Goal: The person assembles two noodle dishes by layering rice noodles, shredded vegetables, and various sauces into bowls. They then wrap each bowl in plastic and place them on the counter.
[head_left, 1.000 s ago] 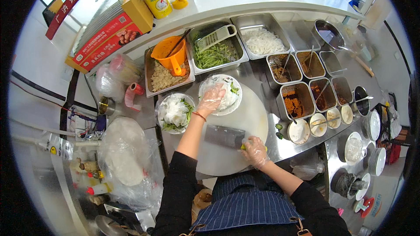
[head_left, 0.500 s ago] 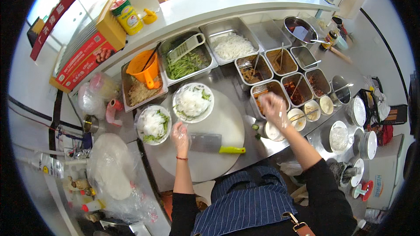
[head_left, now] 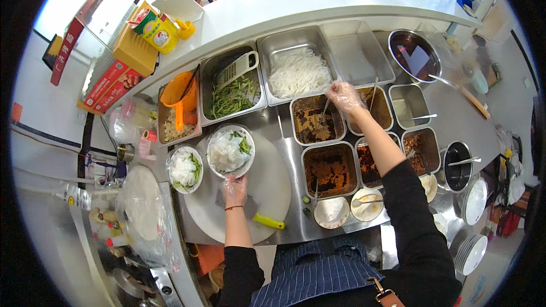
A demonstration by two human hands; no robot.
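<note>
My gloved left hand (head_left: 234, 191) grips the near rim of a white bowl (head_left: 248, 173) holding white noodles (head_left: 227, 152) and green leaves. A second bowl (head_left: 185, 169) with similar contents stands to its left. Below my left hand lies a cleaver (head_left: 268, 221) with a green handle, its blade partly covered by that hand, on a round white board (head_left: 273, 176). My gloved right hand (head_left: 344, 98) is closed around the upper end of a spoon handle (head_left: 325, 109). The spoon stands in a square metal pan of dark brown sauce (head_left: 315, 123).
Behind are trays of cut greens (head_left: 233, 98), white noodles (head_left: 300, 74) and minced food with an orange strainer (head_left: 181, 93). Chilli sauce pans (head_left: 331, 171) and small bowls (head_left: 331, 212) lie nearer me. A pot of dark liquid (head_left: 414, 54) and stacked plates (head_left: 471, 254) are right.
My right hand has moved from above the near sauce pans to the spoon in the farther brown pan. My left hand has come onto the noodle bowl's rim. The view has shifted.
</note>
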